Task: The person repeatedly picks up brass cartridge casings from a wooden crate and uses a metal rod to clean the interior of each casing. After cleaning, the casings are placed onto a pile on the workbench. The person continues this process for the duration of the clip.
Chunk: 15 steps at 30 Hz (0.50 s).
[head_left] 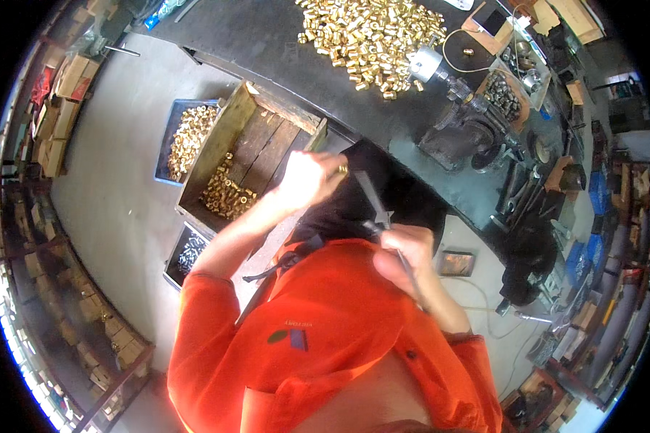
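My left hand (pixel 312 179) is closed with a small brass fitting (pixel 342 169) pinched at its fingertips, above my dark-clad lap. To its right, my right hand (pixel 407 250) is closed around a steel caliper (pixel 373 196). The caliper's narrow beam points up and away, its tip near the brass fitting but apart from it. Its small jaws stick out just above my fingers. Below and left of my left hand stands a wooden crate (pixel 214 148) with brass fittings (pixel 227 196) gathered in its near end.
A large heap of brass fittings (pixel 372 43) covers the far bench (pixel 245 36). A clamping fixture with a round chuck (pixel 427 65) stands right of it, near hand tools (pixel 523 184). Left of the crate are a blue bin (pixel 159 148) of brass pieces and a dark bin (pixel 172 268) of silvery parts.
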### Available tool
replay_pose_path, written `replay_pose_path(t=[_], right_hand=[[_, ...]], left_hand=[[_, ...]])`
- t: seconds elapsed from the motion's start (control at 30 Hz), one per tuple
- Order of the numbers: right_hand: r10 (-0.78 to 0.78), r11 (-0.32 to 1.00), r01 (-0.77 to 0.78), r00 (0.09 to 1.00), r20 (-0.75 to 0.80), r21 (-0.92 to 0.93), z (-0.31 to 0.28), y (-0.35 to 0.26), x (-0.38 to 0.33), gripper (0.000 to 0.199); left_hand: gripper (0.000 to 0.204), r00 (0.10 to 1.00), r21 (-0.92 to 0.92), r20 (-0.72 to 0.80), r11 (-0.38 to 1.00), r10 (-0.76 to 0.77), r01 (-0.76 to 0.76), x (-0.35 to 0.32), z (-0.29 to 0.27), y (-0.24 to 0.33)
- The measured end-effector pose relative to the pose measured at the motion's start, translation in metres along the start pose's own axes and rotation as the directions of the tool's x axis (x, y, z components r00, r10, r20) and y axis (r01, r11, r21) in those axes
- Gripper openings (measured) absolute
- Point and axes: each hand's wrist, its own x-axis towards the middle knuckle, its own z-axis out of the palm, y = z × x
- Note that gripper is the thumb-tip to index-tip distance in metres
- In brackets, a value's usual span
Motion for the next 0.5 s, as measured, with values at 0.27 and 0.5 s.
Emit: replay_pose_path(t=[0.27, 0.5], right_hand=[[0.079, 0.990, -0.071, 0.995, -0.062, 0.123, 0.003, 0.004, -0.009, 0.048], [0.087, 0.989, -0.077, 0.993, -0.073, 0.129, 0.004, 0.009, -0.012, 0.027]], left_hand=[[0.024, 0.988, 0.228, 0.079, 0.967, -0.136, 0.115, 0.131, 0.008, -0.029], [0.038, 0.949, -0.475, -0.203, 0.871, -0.243, 0.122, 0.163, -0.039, -0.024]])
